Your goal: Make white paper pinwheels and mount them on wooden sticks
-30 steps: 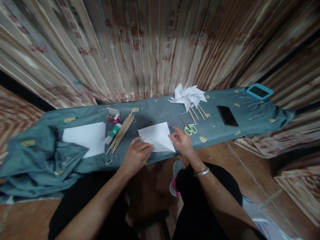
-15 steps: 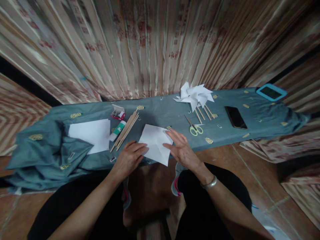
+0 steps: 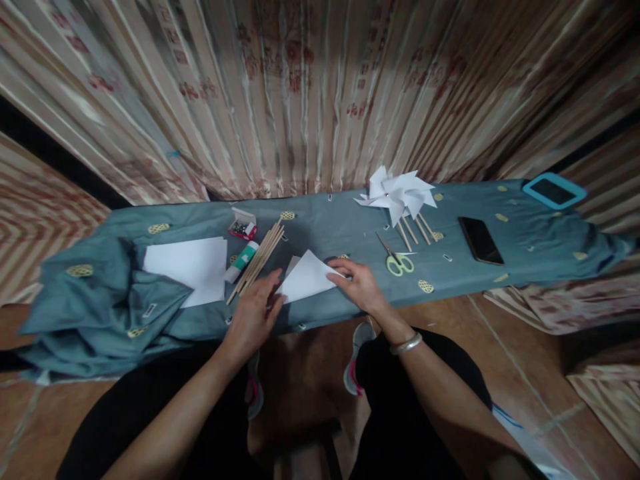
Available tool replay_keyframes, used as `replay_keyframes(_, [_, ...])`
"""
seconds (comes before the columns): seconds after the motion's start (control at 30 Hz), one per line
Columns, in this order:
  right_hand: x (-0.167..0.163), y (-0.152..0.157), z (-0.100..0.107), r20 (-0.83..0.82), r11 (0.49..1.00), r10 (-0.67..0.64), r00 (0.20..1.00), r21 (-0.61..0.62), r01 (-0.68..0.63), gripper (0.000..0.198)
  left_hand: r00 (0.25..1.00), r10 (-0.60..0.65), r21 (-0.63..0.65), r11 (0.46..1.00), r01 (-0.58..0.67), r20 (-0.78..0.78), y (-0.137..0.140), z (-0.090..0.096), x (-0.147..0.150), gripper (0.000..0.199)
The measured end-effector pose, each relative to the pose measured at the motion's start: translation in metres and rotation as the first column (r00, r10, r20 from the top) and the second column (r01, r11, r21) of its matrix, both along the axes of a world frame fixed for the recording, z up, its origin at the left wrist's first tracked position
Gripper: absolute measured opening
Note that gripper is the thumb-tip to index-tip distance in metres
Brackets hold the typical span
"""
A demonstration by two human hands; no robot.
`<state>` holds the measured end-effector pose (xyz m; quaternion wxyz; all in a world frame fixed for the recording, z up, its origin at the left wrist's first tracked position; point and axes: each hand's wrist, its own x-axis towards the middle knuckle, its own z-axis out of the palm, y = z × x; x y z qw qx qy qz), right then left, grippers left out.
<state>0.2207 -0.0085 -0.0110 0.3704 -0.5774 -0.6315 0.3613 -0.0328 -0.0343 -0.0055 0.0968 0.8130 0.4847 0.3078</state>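
A white sheet of paper [image 3: 309, 278], folded over on the diagonal into a rough triangle, lies near the front edge of the cloth-covered table. My right hand [image 3: 361, 285] pinches its right corner between thumb and fingers. At the left corner is my left hand [image 3: 254, 312], thumb and forefinger apart, the fingertips by the paper's edge. A bundle of wooden sticks [image 3: 260, 257] lies just beyond my left hand, next to a green and white glue stick [image 3: 242, 262].
White paper pinwheels [image 3: 397, 195] on sticks lie at the back. Green-handled scissors [image 3: 399, 264], a black phone [image 3: 480, 240] and a blue-framed tablet [image 3: 554, 191] are to the right. Leftward are a small open box of pins [image 3: 243, 225] and blank paper sheets [image 3: 200, 267]. A curtain [image 3: 320, 100] hangs behind.
The flat square sheet has been folded over into a triangle. My right hand has closed on its right corner; my left hand stays near the left corner. The view has shifted slightly.
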Motion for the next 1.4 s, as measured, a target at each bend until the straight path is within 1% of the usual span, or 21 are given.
replay_keyframes(0.03, [-0.002, 0.002, 0.001, 0.016, 1.0, 0.009, 1.0, 0.001, -0.009, 0.024, 0.998, -0.012, 0.052, 0.999, 0.015, -0.054, -0.002, 0.003, 0.003, 0.04])
replay_keyframes(0.1, [-0.007, 0.003, 0.005, 0.071, 0.999, 0.03, 0.997, 0.014, -0.031, 0.021, 0.979, -0.099, 0.13, 0.984, 0.123, -0.176, -0.007, 0.007, 0.01, 0.04])
replay_keyframes(0.17, [-0.011, 0.003, 0.009, 0.12, 0.998, 0.041, 0.992, 0.035, -0.045, 0.019, 0.94, -0.187, 0.138, 0.962, 0.234, -0.285, -0.013, 0.008, 0.019, 0.044])
replay_keyframes(0.23, [-0.014, 0.004, 0.011, 0.137, 0.997, 0.051, 0.989, 0.047, -0.058, 0.018, 0.914, -0.207, 0.109, 0.96, 0.259, -0.35, -0.017, 0.004, 0.026, 0.047])
replay_keyframes(0.3, [-0.015, 0.006, 0.01, 0.109, 0.996, 0.072, 0.991, 0.034, -0.077, 0.019, 0.911, -0.178, 0.079, 0.972, 0.223, -0.373, -0.018, -0.001, 0.029, 0.049])
replay_keyframes(0.37, [-0.013, 0.011, 0.007, 0.061, 0.997, 0.072, 0.996, 0.003, -0.072, 0.024, 0.93, -0.135, 0.065, 0.984, 0.167, -0.342, -0.015, -0.004, 0.027, 0.049])
replay_keyframes(0.43, [-0.01, 0.016, 0.005, 0.031, 0.996, 0.086, 0.996, -0.018, -0.085, 0.031, 0.961, -0.102, 0.05, 0.992, 0.118, -0.257, -0.01, -0.007, 0.022, 0.051])
replay_keyframes(0.47, [-0.007, 0.017, 0.005, 0.027, 0.993, 0.117, 0.993, -0.018, -0.117, 0.032, 0.975, -0.094, 0.033, 0.994, 0.103, -0.202, -0.007, -0.008, 0.018, 0.053])
replay_keyframes(0.57, [0.002, 0.017, 0.009, 0.017, 0.959, 0.284, 0.959, 0.004, -0.284, 0.019, 0.995, -0.09, -0.043, 0.995, 0.088, -0.035, -0.003, -0.011, 0.01, 0.056])
replay_keyframes(0.63, [0.009, 0.01, 0.015, -0.002, 0.943, 0.333, 0.943, 0.001, -0.333, 0.017, 0.994, -0.099, -0.098, 0.99, 0.103, 0.041, -0.003, -0.012, 0.007, 0.052])
replay_keyframes(0.7, [0.017, 0.002, 0.023, 0.002, 0.95, 0.309, 0.951, -0.046, -0.308, 0.021, 0.989, -0.112, -0.14, 0.982, 0.124, 0.091, -0.005, -0.013, 0.008, 0.049])
replay_keyframes(0.77, [0.023, -0.006, 0.029, 0.048, 0.957, 0.277, 0.96, -0.107, -0.27, 0.027, 0.985, -0.12, -0.17, 0.975, 0.14, 0.125, -0.007, -0.012, 0.01, 0.049])
replay_keyframes(0.87, [0.027, -0.01, 0.028, 0.095, 0.974, 0.219, 0.971, -0.078, -0.212, 0.03, 0.986, -0.115, -0.204, 0.969, 0.138, 0.122, -0.01, -0.01, 0.013, 0.053])
replay_keyframes(0.93, [0.024, -0.008, 0.023, 0.128, 0.982, 0.186, 0.974, -0.057, -0.179, 0.028, 0.99, -0.109, -0.195, 0.973, 0.124, 0.086, -0.012, -0.006, 0.014, 0.059])
replay_keyframes(0.97, [0.022, -0.006, 0.02, 0.145, 0.985, 0.171, 0.975, -0.053, -0.165, 0.027, 0.992, -0.11, -0.16, 0.98, 0.118, 0.055, -0.013, -0.002, 0.015, 0.062])
replay_keyframes(1.03, [0.017, -0.001, 0.016, 0.169, 0.988, 0.15, 0.974, -0.042, -0.145, 0.025, 0.991, -0.121, -0.037, 0.992, 0.12, -0.049, -0.016, 0.005, 0.019, 0.065])
replay_keyframes(1.1, [0.012, 0.002, 0.014, 0.193, 0.99, 0.139, 0.971, -0.03, -0.136, 0.024, 0.969, -0.142, 0.099, 0.981, 0.165, -0.201, -0.021, 0.012, 0.026, 0.056])
replay_keyframes(1.17, [0.008, 0.003, 0.014, 0.231, 0.992, 0.129, 0.964, -0.016, -0.129, 0.022, 0.929, -0.19, 0.155, 0.956, 0.248, -0.317, -0.026, 0.015, 0.035, 0.049])
replay_keyframes(1.2, [0.007, 0.004, 0.014, 0.253, 0.992, 0.122, 0.96, -0.009, -0.124, 0.02, 0.912, -0.21, 0.15, 0.949, 0.277, -0.352, -0.027, 0.015, 0.039, 0.048])
replay_keyframes(1.27, [0.004, 0.004, 0.014, 0.294, 0.994, 0.103, 0.95, 0.001, -0.108, 0.018, 0.891, -0.228, 0.106, 0.951, 0.29, -0.394, -0.029, 0.012, 0.045, 0.048])
replay_keyframes(1.4, [0.001, 0.003, 0.014, 0.357, 0.996, 0.085, 0.93, 0.003, -0.092, 0.017, 0.881, -0.21, 0.016, 0.971, 0.239, -0.423, -0.028, 0.002, 0.047, 0.054])
